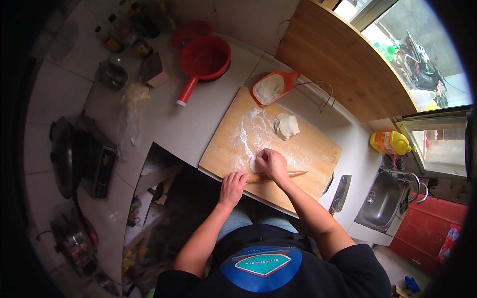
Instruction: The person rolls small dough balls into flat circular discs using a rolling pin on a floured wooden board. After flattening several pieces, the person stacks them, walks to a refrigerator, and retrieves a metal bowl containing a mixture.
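A tapered wooden rolling pin (pixel 299 173) lies across the near part of a flour-dusted wooden board (pixel 218 158). My left hand (pixel 234 185) grips the pin's left end. Just beyond the pin, a small round dough wrapper (pixel 253 164) rests on the board, and the fingers of my right hand (pixel 274 163) pinch its right edge. That hand and its wrist cover part of the wrapper and the middle of the pin. Farther back on the board sits a stack of rolled dough wrappers (pixel 287 126). An orange scoop (pixel 270 88) of white flour stands at the board's far edge.
A cleaver (pixel 341 193) lies right of the board, before a steel sink (pixel 384 203). A red long-handled basin (pixel 205 57) stands at the back left. Farther left are a plastic bag (pixel 130 111) and a black wok (pixel 65 156). A large wooden panel (pixel 335 56) leans behind.
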{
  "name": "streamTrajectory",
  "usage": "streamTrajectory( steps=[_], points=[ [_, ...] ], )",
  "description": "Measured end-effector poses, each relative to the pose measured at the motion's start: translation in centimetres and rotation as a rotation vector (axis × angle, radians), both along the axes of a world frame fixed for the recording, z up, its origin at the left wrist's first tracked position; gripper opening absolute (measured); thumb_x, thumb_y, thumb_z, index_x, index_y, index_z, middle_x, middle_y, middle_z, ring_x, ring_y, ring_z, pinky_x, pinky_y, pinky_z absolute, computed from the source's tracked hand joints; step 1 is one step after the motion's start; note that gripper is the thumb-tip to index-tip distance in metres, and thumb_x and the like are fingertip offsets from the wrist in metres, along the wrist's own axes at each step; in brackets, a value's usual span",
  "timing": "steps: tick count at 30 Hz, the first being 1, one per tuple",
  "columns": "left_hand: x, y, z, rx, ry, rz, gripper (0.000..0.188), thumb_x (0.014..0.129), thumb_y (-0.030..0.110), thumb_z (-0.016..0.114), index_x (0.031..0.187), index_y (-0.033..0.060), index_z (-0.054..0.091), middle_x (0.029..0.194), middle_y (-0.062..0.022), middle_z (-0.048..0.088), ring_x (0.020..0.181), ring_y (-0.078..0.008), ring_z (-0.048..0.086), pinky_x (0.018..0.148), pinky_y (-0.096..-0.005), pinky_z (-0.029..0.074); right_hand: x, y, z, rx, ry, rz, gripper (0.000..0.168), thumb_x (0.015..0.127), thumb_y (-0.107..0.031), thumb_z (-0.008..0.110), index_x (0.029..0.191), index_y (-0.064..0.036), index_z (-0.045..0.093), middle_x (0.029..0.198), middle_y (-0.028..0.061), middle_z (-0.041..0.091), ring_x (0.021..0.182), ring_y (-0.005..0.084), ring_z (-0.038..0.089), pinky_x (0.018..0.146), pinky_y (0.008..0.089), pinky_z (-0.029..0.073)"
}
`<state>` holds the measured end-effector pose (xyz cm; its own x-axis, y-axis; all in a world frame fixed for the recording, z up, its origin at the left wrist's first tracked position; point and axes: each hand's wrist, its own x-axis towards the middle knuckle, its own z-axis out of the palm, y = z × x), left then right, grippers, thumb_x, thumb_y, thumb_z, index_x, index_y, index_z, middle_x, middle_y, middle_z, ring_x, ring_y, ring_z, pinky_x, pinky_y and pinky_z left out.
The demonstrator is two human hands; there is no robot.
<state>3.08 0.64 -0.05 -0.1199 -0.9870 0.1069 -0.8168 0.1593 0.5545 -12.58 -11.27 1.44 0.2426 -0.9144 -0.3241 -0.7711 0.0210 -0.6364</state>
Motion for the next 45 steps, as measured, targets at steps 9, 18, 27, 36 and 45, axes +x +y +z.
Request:
streamTrajectory(
  steps=[9,18,27,36,45],
  points=[
    [0.1,0.0,0.2,-0.009,-0.020,-0.013,0.034,0.079,0.011,0.066,0.112,0.0132,0.060,0.108,-0.0017,0.057,0.102,-0.0214,0.056,0.087,-0.0360,0.047,-3.2,-0.5,0.0,-0.052,-0.140,-0.128,0.014,0.080,-0.020,0.071,0.088,-0.009,0.073,0.081,0.0113,0.070,0.073,0.0268,0.067,0.068,0.0367,0.053],
    [-0.2,-0.2,-0.1,0.000,0.011,-0.013,0.042,0.073,0.005,0.071,0.113,0.0124,0.060,0.110,-0.0025,0.058,0.102,-0.0232,0.056,0.088,-0.0376,0.046,-1.2,-0.7,-1.1,-0.345,-0.073,0.194,0.008,0.078,-0.009,0.067,0.083,-0.008,0.061,0.080,0.0117,0.058,0.077,0.0307,0.059,0.066,0.0415,0.050],
    [-1.0,0.5,0.8,-0.003,0.022,-0.066,0.036,0.077,0.010,0.068,0.112,0.0135,0.060,0.108,-0.0019,0.058,0.100,-0.0215,0.057,0.085,-0.0357,0.047,-2.5,0.8,2.6,0.074,-0.258,-0.003,0.013,0.086,-0.011,0.067,0.095,-0.003,0.063,0.082,0.0121,0.070,0.073,0.0209,0.068,0.069,0.0308,0.053],
    [0.4,-3.2,0.0,0.060,-0.061,0.069,0.042,0.077,0.013,0.070,0.118,0.0156,0.060,0.128,-0.0074,0.052,0.120,-0.0283,0.049,0.099,-0.0425,0.040,-7.9,1.4,0.9,-0.347,0.171,0.136,0.046,0.081,-0.026,0.069,0.120,-0.007,0.058,0.121,0.0123,0.059,0.114,0.0280,0.054,0.101,0.0430,0.039],
    [-0.6,-0.6,0.8,0.216,-0.246,0.160,0.091,0.079,0.037,0.072,0.148,0.0010,0.024,0.154,-0.0244,0.021,0.144,-0.0366,0.021,0.117,-0.0469,0.018,-11.6,3.4,0.3,-0.399,0.274,0.432,0.082,0.085,-0.052,0.056,0.147,-0.005,0.031,0.152,0.0127,0.032,0.141,0.0304,0.029,0.117,0.0493,0.016]
  ],
)
